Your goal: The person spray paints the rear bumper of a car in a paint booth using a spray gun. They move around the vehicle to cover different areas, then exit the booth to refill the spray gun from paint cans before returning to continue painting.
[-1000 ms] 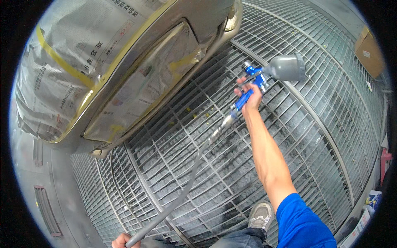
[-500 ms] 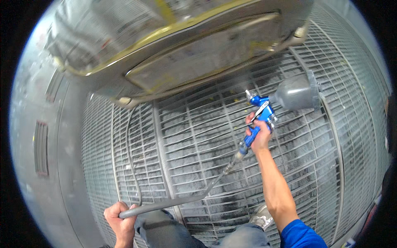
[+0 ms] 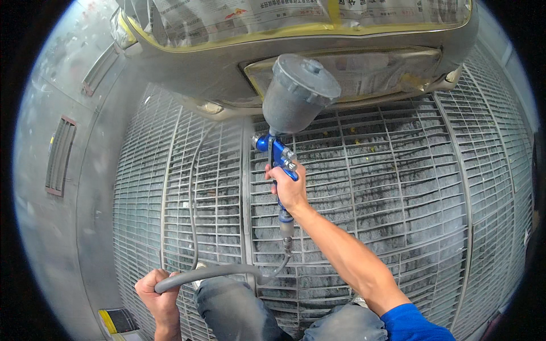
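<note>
My right hand [image 3: 289,184] is closed around the handle of a blue spray gun [image 3: 277,149], with fingers at its trigger. A grey paint cup [image 3: 298,94] with a lid sits on top of the gun, slightly tilted. From the nozzle a faint mist drifts to the left. My left hand [image 3: 158,295] grips a grey air hose [image 3: 219,274], which runs to the fitting below the gun's handle. Beyond the gun is a car bumper [image 3: 193,79], its upper part and recessed panel covered with newspaper [image 3: 364,71] and edged with yellow masking tape [image 3: 227,42].
Metal floor grating [image 3: 364,227] over grey filter matting lies beneath me. A grey wall with a vent [image 3: 61,156] stands at the left. The hose trails across the grating on the left. A yellow and black item [image 3: 118,321] lies at the lower left.
My right hand has swung the spray gun leftward, and its cup has turned from sideways to nearly upright. My left hand still holds the hose. The view has shifted.
</note>
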`<state>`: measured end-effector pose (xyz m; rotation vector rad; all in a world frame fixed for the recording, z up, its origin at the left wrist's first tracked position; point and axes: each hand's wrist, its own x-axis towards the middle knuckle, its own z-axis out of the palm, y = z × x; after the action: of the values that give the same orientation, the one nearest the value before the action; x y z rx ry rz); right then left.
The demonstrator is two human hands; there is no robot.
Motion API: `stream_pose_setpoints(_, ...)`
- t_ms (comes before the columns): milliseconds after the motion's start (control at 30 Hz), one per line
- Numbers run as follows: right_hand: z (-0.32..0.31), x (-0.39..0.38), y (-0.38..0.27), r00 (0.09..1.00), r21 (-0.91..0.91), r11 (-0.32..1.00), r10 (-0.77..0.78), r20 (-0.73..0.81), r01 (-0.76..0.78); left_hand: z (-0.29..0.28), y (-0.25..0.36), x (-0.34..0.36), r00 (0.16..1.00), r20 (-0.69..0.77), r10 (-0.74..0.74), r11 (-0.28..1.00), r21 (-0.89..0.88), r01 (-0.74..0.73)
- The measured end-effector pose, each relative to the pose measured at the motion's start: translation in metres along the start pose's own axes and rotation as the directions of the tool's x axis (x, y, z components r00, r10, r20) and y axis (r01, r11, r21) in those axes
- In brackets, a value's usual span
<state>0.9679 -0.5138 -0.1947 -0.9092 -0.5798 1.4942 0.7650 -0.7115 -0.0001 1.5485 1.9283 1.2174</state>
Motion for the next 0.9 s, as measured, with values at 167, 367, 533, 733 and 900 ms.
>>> stream_pose_setpoints(167,-0.026,-0.017,-0.033,0.988,-0.026,0.999,-0.048,-0.15,0.045,0.001,0.0,0.011,1.0,0.027,0.014,0.999,-0.044,-0.013)
stream_pose_setpoints(367,-0.121,-0.034,-0.116,0.951,-0.137,0.99,-0.079,-0.299,0.04,0.03,0.023,0.026,0.989,0.139,-0.042,0.982,0.189,0.015)
stream_pose_setpoints(533,-0.222,-0.024,-0.207,0.879,-0.306,0.942,-0.261,-0.399,0.141,0.083,0.036,0.031,0.922,0.357,-0.148,0.965,0.255,0.057)
stream_pose_setpoints(733,-0.32,-0.017,-0.314,0.757,-0.433,0.897,-0.341,-0.558,0.085,0.122,0.048,0.059,0.748,0.582,-0.319,0.935,0.324,0.147)
stream_pose_setpoints(900,-0.32,-0.043,-0.371,0.747,-0.493,0.86,-0.412,-0.522,0.13,0.128,0.053,0.079,0.709,0.608,-0.358,0.926,0.328,0.186)
